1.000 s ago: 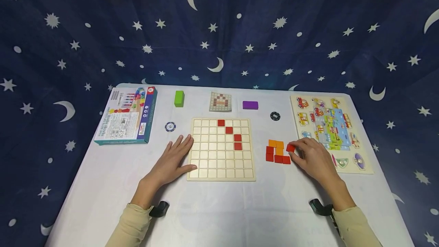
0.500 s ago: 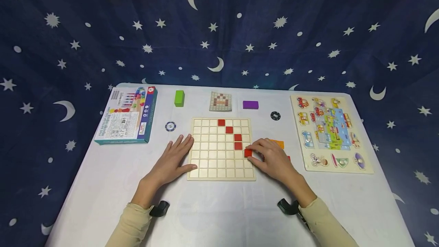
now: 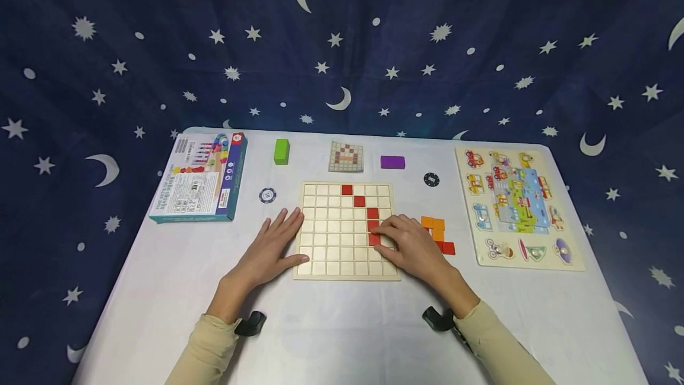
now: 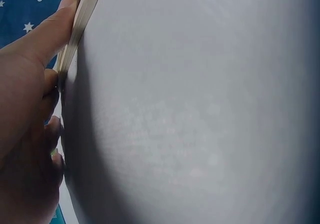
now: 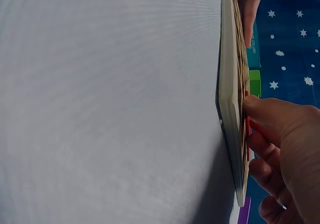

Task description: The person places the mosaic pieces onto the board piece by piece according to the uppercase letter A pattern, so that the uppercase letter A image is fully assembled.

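- The right hand pinches a red tile between thumb and fingertips, holding it on a cell of the grid board, directly below two other red tiles.
- The left hand lies flat, fingers straight, against the board's left edge.
- Loose orange and red tiles sit just right of the board on the white table.

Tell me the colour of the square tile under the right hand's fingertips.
Red square wooden tile, clearest in the head view.
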Demonstrator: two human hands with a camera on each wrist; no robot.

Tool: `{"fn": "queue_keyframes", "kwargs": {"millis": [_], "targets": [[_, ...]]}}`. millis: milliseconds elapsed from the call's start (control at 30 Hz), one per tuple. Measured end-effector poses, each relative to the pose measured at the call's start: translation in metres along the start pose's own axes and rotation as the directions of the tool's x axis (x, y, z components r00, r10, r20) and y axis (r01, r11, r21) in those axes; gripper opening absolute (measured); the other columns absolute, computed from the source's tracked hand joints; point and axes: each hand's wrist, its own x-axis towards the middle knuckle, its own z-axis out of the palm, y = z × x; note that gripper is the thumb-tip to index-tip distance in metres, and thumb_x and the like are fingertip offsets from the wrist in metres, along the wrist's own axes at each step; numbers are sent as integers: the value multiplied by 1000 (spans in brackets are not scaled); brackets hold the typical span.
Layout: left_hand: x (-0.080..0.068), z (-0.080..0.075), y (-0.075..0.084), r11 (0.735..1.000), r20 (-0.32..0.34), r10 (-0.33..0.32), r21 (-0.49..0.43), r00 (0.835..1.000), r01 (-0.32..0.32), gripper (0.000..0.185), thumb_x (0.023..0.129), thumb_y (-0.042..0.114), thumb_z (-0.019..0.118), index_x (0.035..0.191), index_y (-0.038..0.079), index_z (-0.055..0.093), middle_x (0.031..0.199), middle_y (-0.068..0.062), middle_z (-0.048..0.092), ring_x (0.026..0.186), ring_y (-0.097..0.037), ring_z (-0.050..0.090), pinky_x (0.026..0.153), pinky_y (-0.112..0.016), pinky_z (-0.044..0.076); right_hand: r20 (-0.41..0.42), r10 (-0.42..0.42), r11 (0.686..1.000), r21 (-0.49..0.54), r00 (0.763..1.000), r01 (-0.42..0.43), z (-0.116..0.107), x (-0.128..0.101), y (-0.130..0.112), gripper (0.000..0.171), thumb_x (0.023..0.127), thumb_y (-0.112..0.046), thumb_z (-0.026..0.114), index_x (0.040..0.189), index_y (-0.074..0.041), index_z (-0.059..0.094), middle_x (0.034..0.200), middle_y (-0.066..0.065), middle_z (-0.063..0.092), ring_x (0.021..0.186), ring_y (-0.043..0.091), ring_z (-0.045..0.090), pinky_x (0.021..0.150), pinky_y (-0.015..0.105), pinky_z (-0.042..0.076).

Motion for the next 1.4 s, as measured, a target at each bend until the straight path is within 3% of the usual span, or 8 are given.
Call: {"fn": "queue_keyframes", "kwargs": {"millis": [300, 633, 867, 1033, 1400], "targets": [[1, 1, 1, 1000, 3, -2, -11, 1000, 2, 95, 96, 46, 76, 169, 10, 28, 179, -8, 24, 168, -40, 16, 134, -68, 12, -37, 26, 999, 28, 999, -25, -8, -11, 8, 32, 89, -29, 88, 119, -21, 82, 111, -5, 74, 99, 14, 64, 85, 37, 58], [-1, -1, 1, 1000, 0, -6, -4, 1000, 6, 95, 96, 46, 77, 169, 10, 28, 179, -9, 24, 168, -40, 16, 134, -67, 12, -130, 91, 995, -39, 987, -97, -39, -63, 51, 37, 81, -22, 94, 115, -16, 81, 110, 3, 74, 101, 21, 66, 86, 45, 57], [-3, -1, 0, 1000, -4, -14, -15, 1000, 14, 96, 95, 46, 77, 169, 10, 28, 179, -8, 25, 168, -40, 17, 134, -68, 12, -146, 176, 980, -66, 973, -187, -55, -90, 69, 40, 76, -17, 96, 113, -15, 81, 107, 4, 75, 96, 23, 65, 82, 45, 49], [-3, 1, -1, 1000, -4, -13, -19, 1000, 13, 96, 95, 46, 77, 169, 11, 28, 179, -7, 24, 168, -40, 16, 134, -67, 11, -129, 187, 979, -53, 974, -195, -53, -96, 75, 37, 77, -14, 95, 111, -15, 80, 109, 4, 75, 102, 25, 67, 87, 48, 51], [-1, 1, 0, 1000, -12, -1, -18, 1000, 1, 95, 95, 46, 77, 169, 11, 29, 179, -8, 25, 168, -40, 16, 134, -68, 12, -62, 232, 970, -56, 971, -236, -57, -92, 76, 34, 79, -16, 95, 109, -18, 80, 105, 2, 76, 94, 21, 66, 81, 47, 56]]}}
